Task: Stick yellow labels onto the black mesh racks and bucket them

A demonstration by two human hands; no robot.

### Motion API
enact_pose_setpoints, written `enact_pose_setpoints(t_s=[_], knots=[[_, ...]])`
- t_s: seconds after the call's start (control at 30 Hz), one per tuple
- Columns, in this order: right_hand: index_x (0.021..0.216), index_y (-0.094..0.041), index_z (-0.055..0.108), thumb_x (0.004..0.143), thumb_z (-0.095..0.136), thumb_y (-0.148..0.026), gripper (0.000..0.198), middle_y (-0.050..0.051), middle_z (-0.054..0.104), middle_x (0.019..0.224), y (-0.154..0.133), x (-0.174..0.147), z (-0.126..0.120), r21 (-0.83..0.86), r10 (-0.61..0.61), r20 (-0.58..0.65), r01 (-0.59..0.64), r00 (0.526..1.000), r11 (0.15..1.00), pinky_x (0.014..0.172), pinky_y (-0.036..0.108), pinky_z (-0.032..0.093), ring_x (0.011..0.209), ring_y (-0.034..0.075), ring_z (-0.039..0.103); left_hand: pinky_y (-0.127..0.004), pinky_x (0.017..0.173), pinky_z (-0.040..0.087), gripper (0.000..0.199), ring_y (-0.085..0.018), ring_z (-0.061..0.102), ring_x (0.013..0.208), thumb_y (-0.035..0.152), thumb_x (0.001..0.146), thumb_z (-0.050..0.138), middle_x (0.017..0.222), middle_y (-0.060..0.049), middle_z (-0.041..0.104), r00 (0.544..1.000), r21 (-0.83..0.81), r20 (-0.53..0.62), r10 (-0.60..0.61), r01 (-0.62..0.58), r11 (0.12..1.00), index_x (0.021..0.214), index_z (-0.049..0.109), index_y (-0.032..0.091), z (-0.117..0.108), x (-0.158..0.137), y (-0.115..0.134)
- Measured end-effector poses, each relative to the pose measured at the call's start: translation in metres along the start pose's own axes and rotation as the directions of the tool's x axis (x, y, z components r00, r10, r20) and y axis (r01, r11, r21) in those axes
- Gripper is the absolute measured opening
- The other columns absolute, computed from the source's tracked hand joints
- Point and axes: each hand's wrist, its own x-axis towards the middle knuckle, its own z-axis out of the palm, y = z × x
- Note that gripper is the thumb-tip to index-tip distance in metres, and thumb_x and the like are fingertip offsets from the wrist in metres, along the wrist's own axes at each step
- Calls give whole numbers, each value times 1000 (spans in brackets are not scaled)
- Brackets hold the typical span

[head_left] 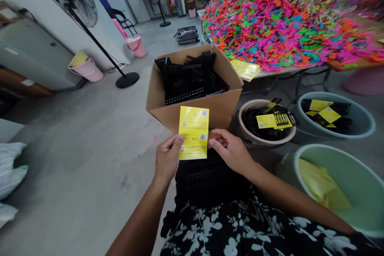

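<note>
A yellow printed card sheet (193,122) with small barcodes stands upright before me. My left hand (168,156) pinches its lower left edge, thumb in front. At the card's right edge, my right hand (229,150) has its fingers curled in; whether they grip the card or something small cannot be made out. Below both hands, a black plastic piece with honeycomb holes (204,178) lies on my lap. Just beyond the card, an open cardboard box (216,108) holds black plastic racks (192,76).
Right of the box stand a beige tub (240,122) and a blue-grey tub (364,122) with black pieces and yellow cards, plus a green tub (360,176). A table behind bears a colourful plastic heap (270,20) and yellow sheets (244,70). A fan base (127,80) stands left.
</note>
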Motion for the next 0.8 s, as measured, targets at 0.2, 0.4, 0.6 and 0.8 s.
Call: enact_pose_setpoints(t_s=[0.2, 0.4, 0.6, 0.8], knots=[[117, -24, 68, 97, 66, -49, 32, 7, 75, 104, 3, 6, 21, 122, 68, -113, -54, 991, 991, 80, 37, 60, 89, 22, 71, -35, 78, 65, 42, -26, 78, 92, 53, 91, 75, 112, -6, 82, 995, 71, 83, 62, -68, 995, 118, 81, 21, 19, -17, 0], [104, -24, 68, 97, 68, -46, 23, 6, 74, 99, -3, 1, 26, 101, 44, -127, -31, 991, 994, 78, 37, 58, 85, 21, 69, -46, 99, 60, 55, -34, 72, 119, 66, 90, 69, 126, -9, 78, 989, -113, 145, 21, -4, 994, 120, 78, 21, 22, -19, -10], [95, -23, 64, 91, 77, -50, 29, 1, 74, 92, -10, 1, 19, 532, 12, 246, -146, 969, 834, 75, 32, 57, 82, 18, 69, -60, 114, 47, 100, -46, 55, 141, 93, 81, 50, 143, -21, 67, 842, -426, 523, -128, 389, 817, 142, 63, 16, 12, -5, -2], [88, -22, 64, 84, 83, -49, 34, 1, 76, 86, 11, 6, 8, 578, 209, 191, -282, 959, 766, 67, 28, 56, 73, 16, 70, -50, 104, 58, 103, -36, 69, 125, 49, 78, 88, 139, -15, 70, 946, -312, 324, -3, 110, 944, 163, 33, 30, -5, 5, -8]])
